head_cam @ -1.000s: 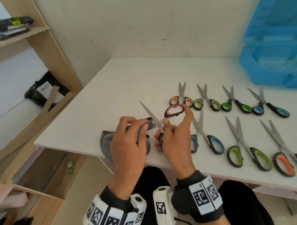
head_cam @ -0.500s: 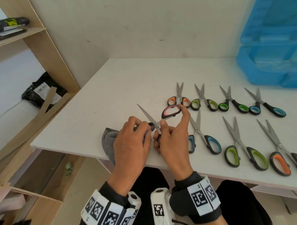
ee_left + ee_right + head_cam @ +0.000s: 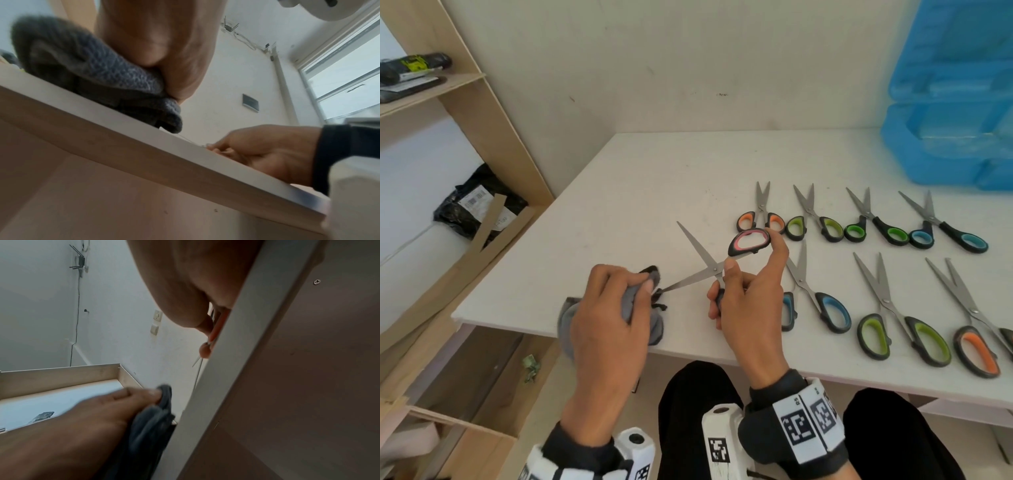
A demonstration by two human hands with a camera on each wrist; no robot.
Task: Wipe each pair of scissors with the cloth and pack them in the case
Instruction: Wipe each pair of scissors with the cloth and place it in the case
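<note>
My right hand (image 3: 743,284) holds a pair of scissors with black and pink handles (image 3: 748,241) above the table's front edge, blades spread open. My left hand (image 3: 616,298) grips a grey cloth (image 3: 654,329) bunched at the tip of the lower blade (image 3: 688,281); the other blade points up and left. In the left wrist view the cloth (image 3: 98,76) rests on the table edge under my palm. The right wrist view shows the cloth (image 3: 152,418) in my left hand (image 3: 115,402). The blue case (image 3: 955,102) stands open at the back right.
Several more scissors lie in two rows on the white table (image 3: 640,192) to the right of my hands, with orange, green and blue handles. A wooden shelf unit (image 3: 465,113) stands to the left, with a black bag (image 3: 476,205) on it.
My left hand has slid the cloth outward along the lower blade, from near the pivot to its tip. The right hand has kept holding the scissors' handles.
</note>
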